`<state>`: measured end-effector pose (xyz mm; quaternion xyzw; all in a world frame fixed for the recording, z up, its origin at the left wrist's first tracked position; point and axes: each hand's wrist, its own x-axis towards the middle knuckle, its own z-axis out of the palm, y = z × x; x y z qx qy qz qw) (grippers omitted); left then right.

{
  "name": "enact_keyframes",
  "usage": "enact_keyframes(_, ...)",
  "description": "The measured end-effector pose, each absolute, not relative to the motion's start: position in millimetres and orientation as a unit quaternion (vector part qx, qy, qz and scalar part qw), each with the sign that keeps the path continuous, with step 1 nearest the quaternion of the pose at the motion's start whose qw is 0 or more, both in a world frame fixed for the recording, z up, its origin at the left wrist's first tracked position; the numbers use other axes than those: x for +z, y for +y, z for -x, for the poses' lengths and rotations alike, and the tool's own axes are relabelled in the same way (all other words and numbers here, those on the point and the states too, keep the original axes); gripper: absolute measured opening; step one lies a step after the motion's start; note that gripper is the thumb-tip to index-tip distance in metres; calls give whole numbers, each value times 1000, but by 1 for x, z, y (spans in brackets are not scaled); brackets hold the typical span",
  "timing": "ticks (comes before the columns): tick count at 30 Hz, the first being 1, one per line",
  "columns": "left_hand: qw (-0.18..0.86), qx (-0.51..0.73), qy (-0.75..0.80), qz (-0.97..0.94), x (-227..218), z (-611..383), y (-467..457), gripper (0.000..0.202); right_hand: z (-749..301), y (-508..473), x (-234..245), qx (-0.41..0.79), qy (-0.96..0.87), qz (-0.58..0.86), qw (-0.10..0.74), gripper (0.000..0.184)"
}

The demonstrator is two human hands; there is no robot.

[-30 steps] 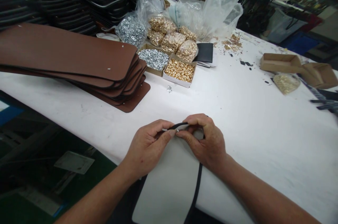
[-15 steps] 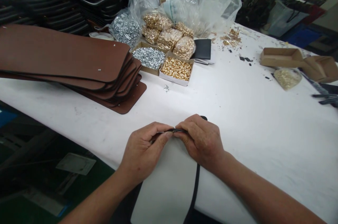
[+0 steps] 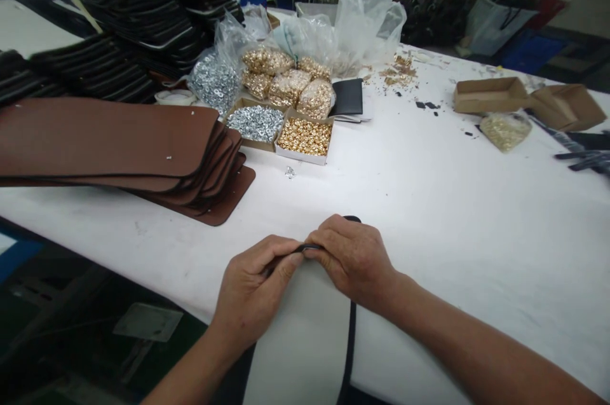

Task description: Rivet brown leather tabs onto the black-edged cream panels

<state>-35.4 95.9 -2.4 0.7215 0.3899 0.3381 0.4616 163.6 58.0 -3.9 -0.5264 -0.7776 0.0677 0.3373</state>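
A long panel (image 3: 300,335), pale grey on the face toward me with a black edge, extends from the table's near edge toward my body. My left hand (image 3: 255,284) pinches its far edge between thumb and fingers. On the same edge, just to the right, my right hand (image 3: 355,259) is closed, its fingertips almost meeting the left ones. Between the fingertips a short stretch of black edge shows, slightly bowed. Whether a small part sits under the fingers, I cannot tell. To the left lies a stack of brown panels (image 3: 109,138) with rounded corners and small metal bits on top.
Beyond my hands stand a box of silver washers (image 3: 255,122) and a box of gold-coloured fittings (image 3: 305,137). Behind them are bags of gold fittings (image 3: 286,87) and a bag of silver washers (image 3: 214,81). Cardboard boxes (image 3: 490,96) stand at the right on the white table (image 3: 452,214).
The camera view has tilted and shifted, so the table items appear lower and further left. Both hands keep their pinch on the panel's edge, with the right fingertips slightly shifted.
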Motion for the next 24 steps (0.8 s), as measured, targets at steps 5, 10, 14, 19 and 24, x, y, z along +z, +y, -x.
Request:
enact_keyframes(5, 445, 320, 444, -708, -7, 27, 93, 19, -167, 60, -5, 30, -782, 541, 308, 23)
enact_keyframes(10, 375, 307, 481, -731, -9, 22, 93, 14, -168, 61, -2, 5, -796, 555, 242, 29)
enact_keyframes(14, 374, 304, 480, -733, -9, 23, 94, 12, -169, 61, -1, 0, -801, 555, 225, 27)
enact_keyframes(19, 401, 316, 447, -735, -8, 25, 93, 10, -170, 61, -5, -20, -808, 539, 236, 22)
enact_keyframes(24, 421, 316, 408, -746, -7, 27, 94, 10, -172, 60, -7, -10, -816, 517, 258, 20)
